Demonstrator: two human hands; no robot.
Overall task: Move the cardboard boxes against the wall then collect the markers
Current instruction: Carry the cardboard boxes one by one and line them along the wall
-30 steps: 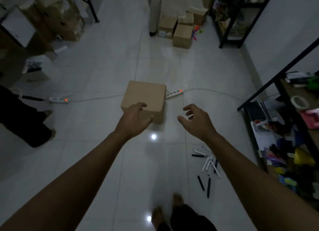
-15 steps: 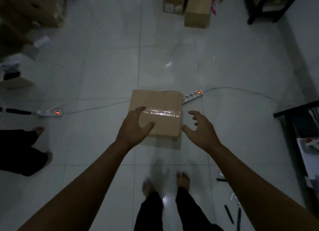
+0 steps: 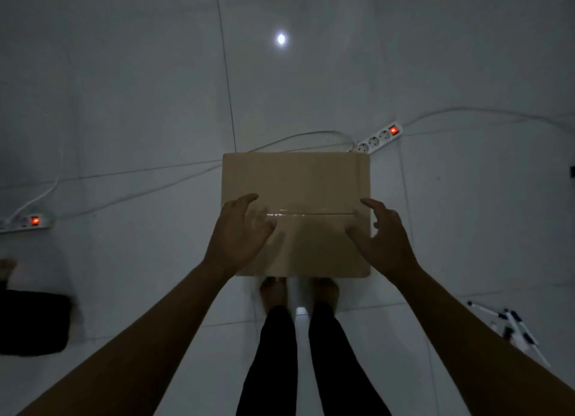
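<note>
A taped cardboard box (image 3: 298, 182) sits on the white tiled floor directly in front of my bare feet. My left hand (image 3: 239, 235) hovers over the box's left part, fingers spread and loosely curved, holding nothing. My right hand (image 3: 382, 238) reaches over the box's right edge, fingers spread and relaxed, also holding nothing. Whether either hand touches the cardboard cannot be told. Several markers (image 3: 510, 325) lie scattered on the floor at the lower right.
A white power strip (image 3: 378, 138) with a lit red switch lies just behind the box's far right corner, its cable running off right. Another power strip (image 3: 28, 222) lies at the left edge. A dark-clothed person's leg and foot (image 3: 28, 319) is at lower left.
I have stepped closer and leaned down, so the box now lies right under me. Both hands moved onto the box's two sides. The far boxes and shelves left the view.
</note>
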